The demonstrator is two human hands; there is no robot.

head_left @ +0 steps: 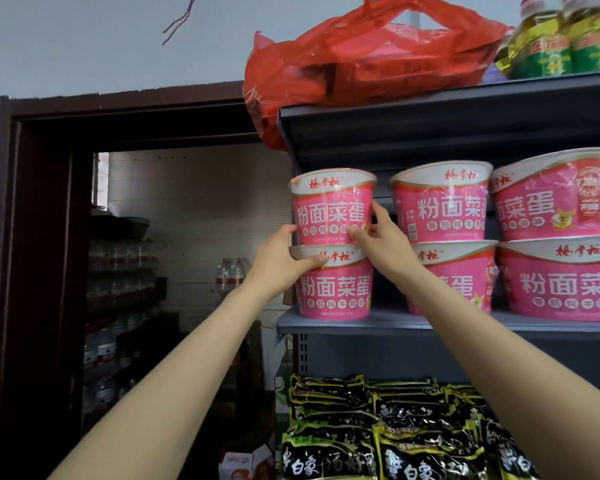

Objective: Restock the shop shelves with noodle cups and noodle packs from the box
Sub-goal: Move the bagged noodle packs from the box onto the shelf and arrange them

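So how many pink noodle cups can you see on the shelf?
6, in three stacks of two: the left stack top and bottom, held by both hands, the middle top and bottom, the right top and bottom. More may hide behind or off-frame.

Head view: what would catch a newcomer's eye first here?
The pink noodle cups, stacked in twos on the grey shelf. Both hands hold the leftmost top cup at its base. A red bag sits on the top shelf, black noodle packs below.
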